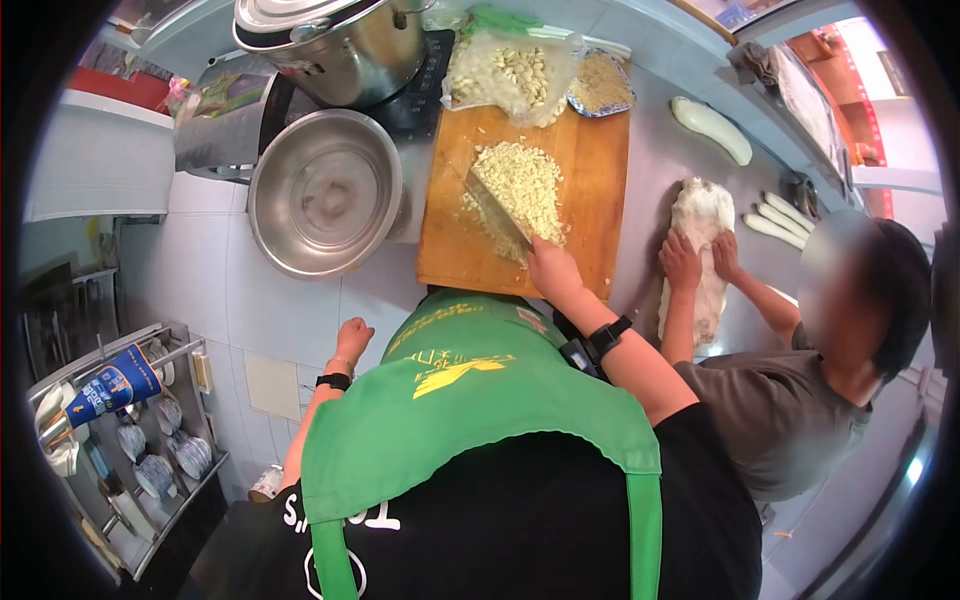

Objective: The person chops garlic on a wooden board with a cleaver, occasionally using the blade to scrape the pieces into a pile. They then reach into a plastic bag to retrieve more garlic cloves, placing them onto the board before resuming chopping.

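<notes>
My right hand (550, 268) is closed round the handle of a kitchen knife (495, 210). The blade lies slantwise against a heap of chopped pale garlic (522, 178) on a wooden cutting board (455, 265). Away from the board, at my left side, my left hand (354, 337) hangs as a loose fist with nothing visible in it. A clear plastic bag of whole peeled cloves (515, 75) rests at the board's far edge. Beside it a patterned plate (601, 82) carries a brown crumbly heap.
Left of the board is a wide steel basin (330, 190), with a large pot (345, 55) behind. On the right, a co-worker (800, 390) presses both hands on a long slab of dough (703, 215). Long pale vegetables (712, 130) lie beyond; a dish rack (150, 440) stands lower left.
</notes>
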The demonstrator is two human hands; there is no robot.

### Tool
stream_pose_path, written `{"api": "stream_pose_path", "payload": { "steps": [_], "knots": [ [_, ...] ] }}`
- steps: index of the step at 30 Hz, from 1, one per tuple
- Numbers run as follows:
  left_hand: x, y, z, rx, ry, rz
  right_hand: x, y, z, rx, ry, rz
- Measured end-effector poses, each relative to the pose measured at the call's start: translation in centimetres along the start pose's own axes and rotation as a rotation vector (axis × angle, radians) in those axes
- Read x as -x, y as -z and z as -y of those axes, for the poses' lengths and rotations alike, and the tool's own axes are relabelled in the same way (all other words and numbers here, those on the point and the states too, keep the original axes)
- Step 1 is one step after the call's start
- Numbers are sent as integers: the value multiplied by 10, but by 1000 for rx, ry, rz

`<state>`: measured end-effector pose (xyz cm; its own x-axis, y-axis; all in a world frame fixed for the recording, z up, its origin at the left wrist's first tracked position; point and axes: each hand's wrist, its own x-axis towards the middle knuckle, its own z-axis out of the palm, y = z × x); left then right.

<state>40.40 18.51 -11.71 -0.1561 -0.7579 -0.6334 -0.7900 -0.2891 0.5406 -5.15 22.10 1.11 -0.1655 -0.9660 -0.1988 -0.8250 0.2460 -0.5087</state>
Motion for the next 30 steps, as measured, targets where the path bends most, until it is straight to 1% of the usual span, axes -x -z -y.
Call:
{"api": "stream_pose_path", "payload": {
  "steps": [2,5,8,10,11,13,14,16,20,22,23,25,26,28,29,30],
  "knots": [
    [1,0,-3,-5,-14,10,1,0,-2,2,-22,-19],
    [0,-2,-3,-1,-38,0,-1,-3,-14,-8,35,-23],
    [3,-2,4,-42,-40,-19,0,5,-7,36,-22,45],
    [-1,-4,2,43,67,14,4,5,-12,9,-96,-37],
    [0,-6,2,42,65,20,5,7,-16,11,-103,-37],
    [6,2,-14,190,287,117,-3,12,-20,72,-138,70],
    [9,4,-20,187,289,117,-1,13,-19,69,-140,71],
    [10,3,-23,281,315,122,4,24,-11,24,-146,-26],
    [5,3,-24,295,322,175,5,8,-35,44,-166,-57],
    [10,3,-31,322,383,220,5,20,-30,9,-153,-59],
    [10,4,-35,322,384,222,6,20,-29,10,-155,-58],
    [8,4,-35,416,438,256,10,16,-31,4,-190,-156],
    [11,3,-34,410,438,263,14,15,-35,4,-198,-157],
    [10,9,-42,435,471,316,7,18,-38,65,-204,-81],
    [10,11,-45,438,472,313,7,18,-39,65,-200,-79],
    [11,12,-43,429,455,319,11,22,-31,20,-190,-144]
  ]
}}
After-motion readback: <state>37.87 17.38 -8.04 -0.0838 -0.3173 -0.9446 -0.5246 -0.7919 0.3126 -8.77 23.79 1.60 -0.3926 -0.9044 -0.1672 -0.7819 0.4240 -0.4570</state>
